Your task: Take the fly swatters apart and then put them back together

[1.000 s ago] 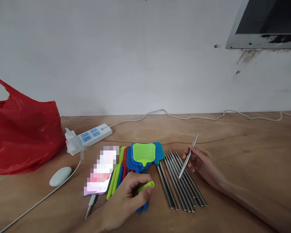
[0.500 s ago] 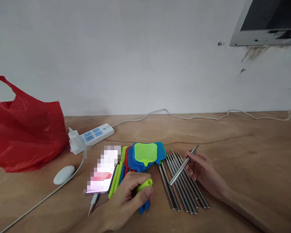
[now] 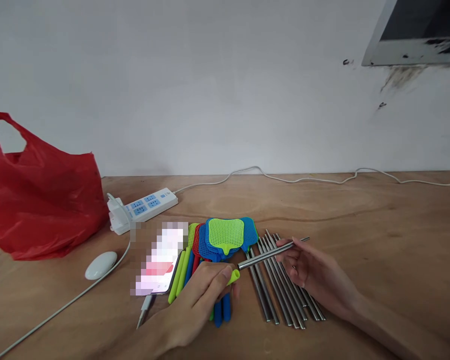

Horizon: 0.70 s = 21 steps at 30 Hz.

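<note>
My left hand (image 3: 206,290) is closed round a hollow lime-green handle (image 3: 233,276), its open end facing right. In my right hand (image 3: 303,265) a steel tube (image 3: 268,254) is pinched, its left end close to the mouth of the handle; whether they touch I cannot tell. Under and beside my right hand lie several more steel tubes (image 3: 288,305). Just beyond my left hand are stacked fly swatter heads (image 3: 226,235) in lime, blue and red. More lime handles (image 3: 180,277) and blue handles (image 3: 218,314) lie around my left hand, partly covered by it.
A phone (image 3: 159,265), its screen blurred, lies left of the handles with a cable plugged in. Behind it sit a white power strip (image 3: 153,206) and a white mouse-shaped object (image 3: 101,265). A red plastic bag (image 3: 45,205) stands at the left. A white cord (image 3: 303,180) runs along the wall.
The steel tube in my right hand has swung flatter and moved left, its end now near the handle. My left hand has turned the lime handle so its opening faces the tube.
</note>
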Each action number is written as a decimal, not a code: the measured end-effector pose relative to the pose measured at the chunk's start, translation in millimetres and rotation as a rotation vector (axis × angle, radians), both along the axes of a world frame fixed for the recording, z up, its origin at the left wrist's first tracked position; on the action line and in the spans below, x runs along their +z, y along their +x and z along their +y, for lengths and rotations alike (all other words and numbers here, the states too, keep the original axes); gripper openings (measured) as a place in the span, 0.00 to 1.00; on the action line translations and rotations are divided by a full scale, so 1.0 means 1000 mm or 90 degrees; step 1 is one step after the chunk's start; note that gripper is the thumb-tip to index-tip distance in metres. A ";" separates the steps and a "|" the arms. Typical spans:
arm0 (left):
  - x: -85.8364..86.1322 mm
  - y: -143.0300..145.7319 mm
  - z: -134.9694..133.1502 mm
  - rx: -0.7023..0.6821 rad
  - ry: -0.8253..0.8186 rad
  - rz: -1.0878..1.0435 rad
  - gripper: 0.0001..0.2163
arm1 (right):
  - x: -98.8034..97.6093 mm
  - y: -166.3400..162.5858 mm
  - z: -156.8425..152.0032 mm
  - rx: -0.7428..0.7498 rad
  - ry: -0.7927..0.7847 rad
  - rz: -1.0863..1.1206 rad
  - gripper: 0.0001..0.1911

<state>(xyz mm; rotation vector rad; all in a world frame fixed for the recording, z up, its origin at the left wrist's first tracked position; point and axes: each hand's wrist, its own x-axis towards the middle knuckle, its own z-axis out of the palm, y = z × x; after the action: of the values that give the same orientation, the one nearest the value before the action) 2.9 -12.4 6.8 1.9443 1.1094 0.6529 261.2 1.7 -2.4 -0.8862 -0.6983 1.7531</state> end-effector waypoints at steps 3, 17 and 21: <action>0.000 0.001 0.000 0.006 0.057 -0.008 0.26 | 0.000 0.000 -0.001 -0.004 0.055 -0.038 0.20; 0.000 0.008 0.007 -0.099 0.169 0.114 0.12 | -0.022 0.006 0.001 -0.112 0.224 -0.225 0.14; -0.005 0.007 0.004 -0.118 0.166 0.119 0.11 | -0.020 0.003 -0.003 0.028 0.218 -0.293 0.16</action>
<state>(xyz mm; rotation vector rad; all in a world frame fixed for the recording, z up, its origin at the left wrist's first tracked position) 10.1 -8.2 2.2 2.3397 0.9764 0.5444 264.6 -1.2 -22.2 -1.0447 -1.2846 1.4131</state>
